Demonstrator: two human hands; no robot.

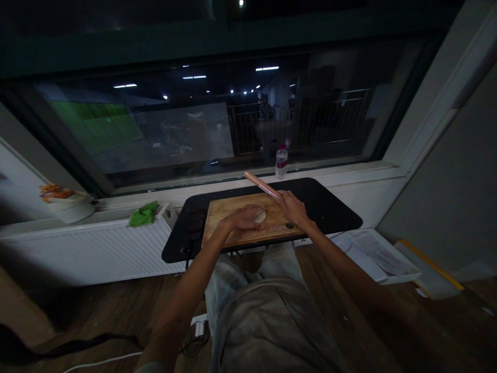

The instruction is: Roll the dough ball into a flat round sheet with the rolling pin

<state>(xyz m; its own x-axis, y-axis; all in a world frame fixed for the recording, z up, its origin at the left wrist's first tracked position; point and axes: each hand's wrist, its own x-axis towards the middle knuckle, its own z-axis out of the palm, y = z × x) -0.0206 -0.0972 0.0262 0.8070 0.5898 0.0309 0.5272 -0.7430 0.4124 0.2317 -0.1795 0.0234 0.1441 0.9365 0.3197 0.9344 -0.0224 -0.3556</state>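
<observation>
Resting under the cupped left hand (239,219), a soft, probably sticky dough ball (259,216) is being pressed; a stiff rolling pin (261,185) is being gripped at its near end by the right hand (293,207).

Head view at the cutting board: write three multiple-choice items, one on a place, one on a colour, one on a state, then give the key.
1. Where does the water bottle stand?
A. on the sill behind the black table
B. on the radiator
C. on the floor

2. What colour is the cloth on the radiator?
A. red
B. green
C. white

3. What is the right hand doing?
A. lying flat and empty
B. gripping the rolling pin
C. holding the bottle

Key: 1 A, it stands by the window; 2 B, bright green; 3 B, fingers wrap the pin, while the left hand covers the dough on the cutting board.
</observation>
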